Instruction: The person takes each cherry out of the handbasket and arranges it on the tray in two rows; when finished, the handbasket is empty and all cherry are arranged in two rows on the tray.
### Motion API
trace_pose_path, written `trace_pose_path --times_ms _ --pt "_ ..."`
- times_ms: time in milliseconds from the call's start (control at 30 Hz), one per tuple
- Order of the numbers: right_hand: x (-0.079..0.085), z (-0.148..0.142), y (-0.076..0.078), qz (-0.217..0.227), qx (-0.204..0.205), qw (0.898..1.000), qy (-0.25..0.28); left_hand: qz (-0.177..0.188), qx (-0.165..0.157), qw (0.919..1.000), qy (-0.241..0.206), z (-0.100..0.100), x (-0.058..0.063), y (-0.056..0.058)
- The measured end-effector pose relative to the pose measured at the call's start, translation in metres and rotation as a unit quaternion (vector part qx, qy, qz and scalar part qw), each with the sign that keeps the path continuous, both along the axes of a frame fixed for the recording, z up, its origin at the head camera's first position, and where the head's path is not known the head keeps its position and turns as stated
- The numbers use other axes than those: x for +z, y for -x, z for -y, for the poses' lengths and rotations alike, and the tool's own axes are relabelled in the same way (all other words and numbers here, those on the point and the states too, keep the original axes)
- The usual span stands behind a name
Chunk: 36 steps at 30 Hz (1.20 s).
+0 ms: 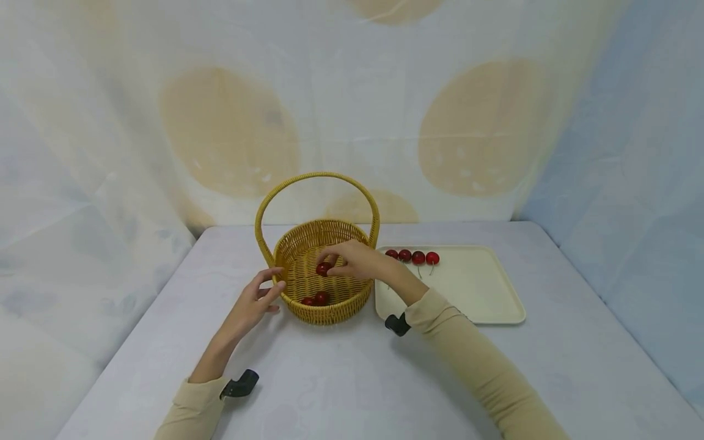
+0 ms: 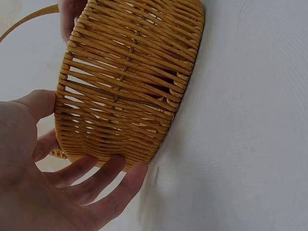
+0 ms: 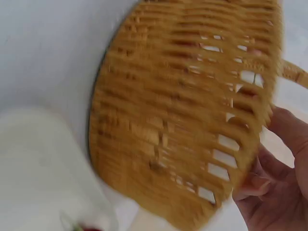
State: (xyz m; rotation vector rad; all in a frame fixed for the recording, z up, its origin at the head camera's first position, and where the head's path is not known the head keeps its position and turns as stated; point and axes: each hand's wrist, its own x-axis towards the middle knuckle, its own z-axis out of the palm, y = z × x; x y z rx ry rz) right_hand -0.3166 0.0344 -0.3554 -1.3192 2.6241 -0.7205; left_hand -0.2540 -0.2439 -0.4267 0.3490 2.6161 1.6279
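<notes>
My right hand reaches over the near right rim into the round yellow wicker basket. Its thumb and fingers pinch a dark red cherry above the woven floor. Two more cherries lie inside against the near wall. At the basket's left side, my left hand holds the rim and wall with bent fingers. In the left wrist view its thumb meets the rim and several fingers press the outer weave. The basket wall hides the held cherry in the right wrist view.
A cream rectangular tray sits right beside the basket, partly behind my right forearm. Several stemmed cherries line its far left edge. The tall basket handle arches over the opening. Patterned cloth hangs behind the table.
</notes>
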Motion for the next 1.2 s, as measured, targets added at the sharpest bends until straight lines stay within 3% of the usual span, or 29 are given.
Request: trace_pose_path --times_ms 333,633,933,1200 --pt "0.023 -0.049 -0.006 0.011 -0.015 1.0 0.007 -0.005 0.003 0.9999 0.01 0.001 0.002 -0.001" --pt "0.031 -0.097 -0.011 0.001 -0.046 0.999 0.015 -0.005 0.001 1.0 0.006 0.0 0.003 -0.001" --pt "0.014 -0.144 -0.011 0.003 -0.082 0.996 -0.015 0.0 -0.003 1.0 0.0 0.0 0.001 0.0" --pt "-0.005 -0.157 -0.003 -0.004 -0.084 0.996 -0.036 -0.005 0.0 1.0 0.0 -0.001 0.003 -0.001"
